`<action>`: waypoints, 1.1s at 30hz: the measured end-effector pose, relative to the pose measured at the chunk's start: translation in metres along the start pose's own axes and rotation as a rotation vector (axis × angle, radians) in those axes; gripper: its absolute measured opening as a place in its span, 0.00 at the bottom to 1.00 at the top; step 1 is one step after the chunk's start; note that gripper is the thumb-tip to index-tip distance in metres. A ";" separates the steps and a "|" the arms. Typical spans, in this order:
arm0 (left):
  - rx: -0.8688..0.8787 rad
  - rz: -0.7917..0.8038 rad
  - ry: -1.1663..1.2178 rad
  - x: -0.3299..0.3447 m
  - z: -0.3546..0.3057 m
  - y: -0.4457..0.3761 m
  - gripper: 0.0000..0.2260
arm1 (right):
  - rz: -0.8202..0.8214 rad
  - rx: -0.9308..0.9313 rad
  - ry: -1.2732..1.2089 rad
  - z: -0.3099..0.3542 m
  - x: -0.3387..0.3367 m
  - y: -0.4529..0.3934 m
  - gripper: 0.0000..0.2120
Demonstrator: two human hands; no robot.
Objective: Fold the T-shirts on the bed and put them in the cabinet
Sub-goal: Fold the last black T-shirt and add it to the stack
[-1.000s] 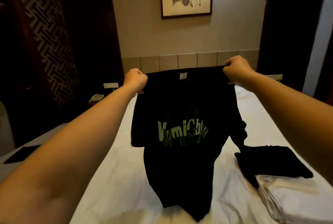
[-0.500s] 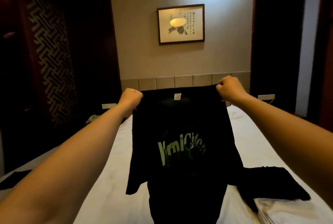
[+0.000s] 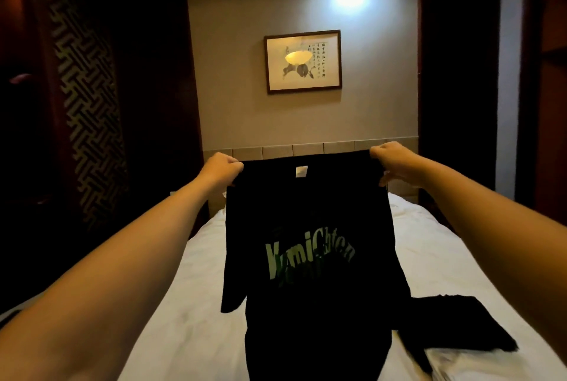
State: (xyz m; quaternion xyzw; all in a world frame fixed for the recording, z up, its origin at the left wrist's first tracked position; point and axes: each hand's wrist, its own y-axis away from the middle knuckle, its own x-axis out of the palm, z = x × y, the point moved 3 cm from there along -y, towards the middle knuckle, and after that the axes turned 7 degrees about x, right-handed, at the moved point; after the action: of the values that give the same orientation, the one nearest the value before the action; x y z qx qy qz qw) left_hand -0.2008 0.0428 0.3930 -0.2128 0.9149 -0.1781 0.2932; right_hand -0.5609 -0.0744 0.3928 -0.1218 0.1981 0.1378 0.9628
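A black T-shirt (image 3: 310, 221) with green lettering hangs in the air in front of me, above the white bed (image 3: 190, 304). My left hand (image 3: 219, 170) grips its left shoulder and my right hand (image 3: 391, 160) grips its right shoulder, both at the same height. A small white label shows at the collar. The shirt's lower hem runs out of the frame at the bottom. A folded black T-shirt (image 3: 451, 324) lies on the bed at the right, partly on a folded white garment (image 3: 478, 365).
A tiled headboard (image 3: 310, 149) and a framed picture (image 3: 303, 61) are on the far wall. Dark wooden panels (image 3: 89, 104) stand to the left and a dark cabinet-like recess (image 3: 549, 104) to the right. White bedsheet stretches out on both sides of the shirt.
Both hands still grip the shoulders. My view has tilted upward, bringing in more wall and ceiling, and the sleeves now hang straighter with the shirt spread flatter.
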 end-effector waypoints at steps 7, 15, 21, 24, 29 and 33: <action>-0.022 -0.068 -0.075 -0.003 -0.016 0.013 0.15 | 0.173 -0.014 -0.174 0.004 0.007 0.019 0.13; -0.194 0.249 0.092 -0.006 -0.012 0.057 0.17 | 0.373 -0.042 0.140 -0.015 0.002 0.048 0.13; -0.219 0.568 0.153 0.002 0.007 0.088 0.13 | 0.107 -0.134 0.265 -0.033 0.013 0.058 0.08; -0.197 0.572 0.091 0.007 0.017 0.089 0.06 | 0.035 -0.004 0.012 -0.047 0.012 0.058 0.08; -0.117 0.307 -0.197 0.015 0.055 0.066 0.05 | -0.011 0.123 -0.285 -0.067 0.027 0.056 0.06; -0.190 0.293 -0.095 0.037 0.076 0.079 0.05 | -0.210 -0.023 0.289 -0.086 0.044 0.053 0.05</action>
State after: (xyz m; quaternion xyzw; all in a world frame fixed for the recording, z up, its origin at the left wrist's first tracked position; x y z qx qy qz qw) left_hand -0.2038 0.0761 0.2822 -0.1124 0.9339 -0.0361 0.3374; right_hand -0.5685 -0.0401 0.2886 -0.1712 0.3189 0.0199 0.9320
